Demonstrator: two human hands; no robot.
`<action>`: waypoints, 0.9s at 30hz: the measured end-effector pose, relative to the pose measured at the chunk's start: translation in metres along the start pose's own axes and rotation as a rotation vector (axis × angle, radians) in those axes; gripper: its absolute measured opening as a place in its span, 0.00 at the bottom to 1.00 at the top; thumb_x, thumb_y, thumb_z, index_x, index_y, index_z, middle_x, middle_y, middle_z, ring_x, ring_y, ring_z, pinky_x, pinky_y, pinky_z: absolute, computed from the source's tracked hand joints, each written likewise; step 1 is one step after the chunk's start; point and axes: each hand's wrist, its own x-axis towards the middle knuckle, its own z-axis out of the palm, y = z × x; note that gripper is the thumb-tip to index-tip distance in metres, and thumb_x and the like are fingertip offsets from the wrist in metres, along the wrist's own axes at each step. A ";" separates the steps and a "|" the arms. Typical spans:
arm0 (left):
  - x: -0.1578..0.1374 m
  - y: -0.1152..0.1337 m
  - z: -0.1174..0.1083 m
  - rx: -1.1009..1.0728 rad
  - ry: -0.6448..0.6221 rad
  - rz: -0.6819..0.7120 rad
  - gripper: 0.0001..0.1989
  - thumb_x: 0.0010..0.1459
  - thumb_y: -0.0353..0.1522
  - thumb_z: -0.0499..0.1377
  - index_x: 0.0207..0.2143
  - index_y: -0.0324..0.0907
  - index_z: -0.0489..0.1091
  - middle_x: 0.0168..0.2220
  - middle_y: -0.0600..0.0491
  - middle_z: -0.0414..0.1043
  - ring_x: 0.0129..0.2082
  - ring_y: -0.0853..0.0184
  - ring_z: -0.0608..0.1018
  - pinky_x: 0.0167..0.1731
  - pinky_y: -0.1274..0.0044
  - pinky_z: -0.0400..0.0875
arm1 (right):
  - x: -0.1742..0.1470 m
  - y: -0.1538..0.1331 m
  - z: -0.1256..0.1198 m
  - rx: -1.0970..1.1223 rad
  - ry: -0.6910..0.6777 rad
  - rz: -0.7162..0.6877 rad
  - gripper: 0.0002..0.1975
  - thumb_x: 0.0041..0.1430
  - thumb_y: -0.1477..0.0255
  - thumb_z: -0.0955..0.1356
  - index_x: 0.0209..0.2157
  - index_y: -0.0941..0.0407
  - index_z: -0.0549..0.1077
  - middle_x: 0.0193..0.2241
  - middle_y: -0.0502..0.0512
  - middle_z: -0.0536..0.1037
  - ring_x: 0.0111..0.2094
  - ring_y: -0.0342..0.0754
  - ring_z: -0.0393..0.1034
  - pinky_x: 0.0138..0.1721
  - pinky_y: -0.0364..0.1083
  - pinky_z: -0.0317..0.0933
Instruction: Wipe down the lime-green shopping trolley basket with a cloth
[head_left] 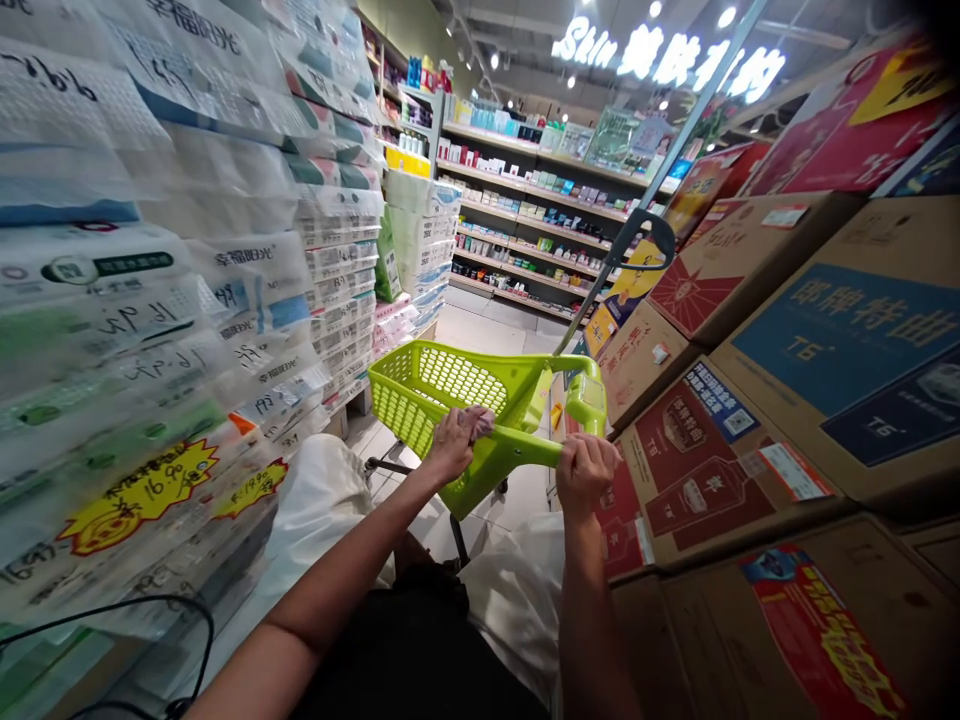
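In front of me stands a lime-green plastic shopping cart (409, 405) with a perforated basket. I see no goods in the visible part of the basket. My left hand (448, 445) is closed on a crumpled, greyish-pink cloth (481, 422), which rests against the basket's near rim. My right hand (585, 472) is wrapped round the near end of the cart's green handle (536, 447), close to the stacked boxes. Something pinkish shows at the edge of that hand, too small to make out.
Packs of tissue paper (247, 260) are piled high on the left, with yellow price tags (142, 495). Cardboard cartons (697, 440) line the right side. A metal pole with a dark hook-shaped grip (652, 240) leans beyond the cart. Cosmetics shelves (525, 215) stand across the tiled aisle (480, 322).
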 end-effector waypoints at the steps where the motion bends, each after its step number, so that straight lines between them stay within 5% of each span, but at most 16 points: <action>1: 0.000 0.002 -0.001 0.017 -0.001 0.029 0.35 0.57 0.23 0.52 0.65 0.55 0.65 0.54 0.45 0.65 0.53 0.53 0.68 0.56 0.61 0.67 | -0.001 -0.006 0.000 -0.046 -0.018 -0.001 0.13 0.69 0.72 0.62 0.29 0.53 0.72 0.32 0.55 0.80 0.41 0.52 0.69 0.53 0.54 0.58; 4: 0.005 -0.007 -0.004 0.085 -0.029 0.020 0.34 0.55 0.23 0.56 0.61 0.57 0.68 0.55 0.46 0.63 0.53 0.52 0.66 0.56 0.61 0.66 | -0.003 -0.027 0.001 -0.118 -0.035 0.029 0.12 0.70 0.71 0.63 0.32 0.53 0.73 0.34 0.55 0.81 0.42 0.53 0.69 0.55 0.55 0.56; 9: 0.013 -0.022 -0.003 0.113 0.002 -0.223 0.30 0.57 0.23 0.53 0.60 0.54 0.69 0.54 0.43 0.61 0.52 0.49 0.66 0.56 0.59 0.64 | -0.002 -0.060 0.012 -0.100 -0.094 0.025 0.12 0.71 0.70 0.62 0.36 0.53 0.75 0.37 0.56 0.82 0.45 0.54 0.71 0.59 0.57 0.52; 13: 0.014 -0.014 0.002 0.034 -0.036 0.005 0.32 0.58 0.23 0.53 0.62 0.56 0.68 0.55 0.45 0.61 0.54 0.51 0.66 0.58 0.61 0.63 | -0.001 -0.078 0.026 -0.038 -0.208 -0.014 0.13 0.72 0.71 0.60 0.38 0.54 0.76 0.39 0.55 0.82 0.44 0.51 0.71 0.62 0.55 0.49; 19: 0.024 -0.058 -0.007 0.142 0.039 -0.326 0.31 0.57 0.24 0.53 0.62 0.51 0.69 0.54 0.41 0.61 0.53 0.47 0.67 0.56 0.58 0.65 | -0.004 -0.074 0.037 -0.061 -0.274 -0.044 0.14 0.73 0.70 0.60 0.41 0.55 0.76 0.38 0.55 0.81 0.44 0.50 0.70 0.60 0.53 0.48; 25: 0.025 -0.052 0.010 0.045 -0.008 -0.054 0.34 0.58 0.23 0.53 0.64 0.58 0.66 0.55 0.46 0.61 0.54 0.53 0.67 0.58 0.62 0.64 | 0.000 -0.057 0.044 -0.081 -0.276 -0.061 0.15 0.73 0.69 0.59 0.37 0.55 0.75 0.36 0.54 0.80 0.42 0.50 0.69 0.59 0.54 0.46; 27: 0.030 -0.057 0.008 0.071 0.019 -0.131 0.33 0.58 0.24 0.54 0.64 0.56 0.68 0.55 0.45 0.61 0.54 0.51 0.66 0.58 0.62 0.64 | 0.001 -0.049 0.046 -0.067 -0.288 -0.090 0.15 0.74 0.69 0.58 0.39 0.55 0.75 0.37 0.54 0.81 0.43 0.49 0.69 0.59 0.53 0.46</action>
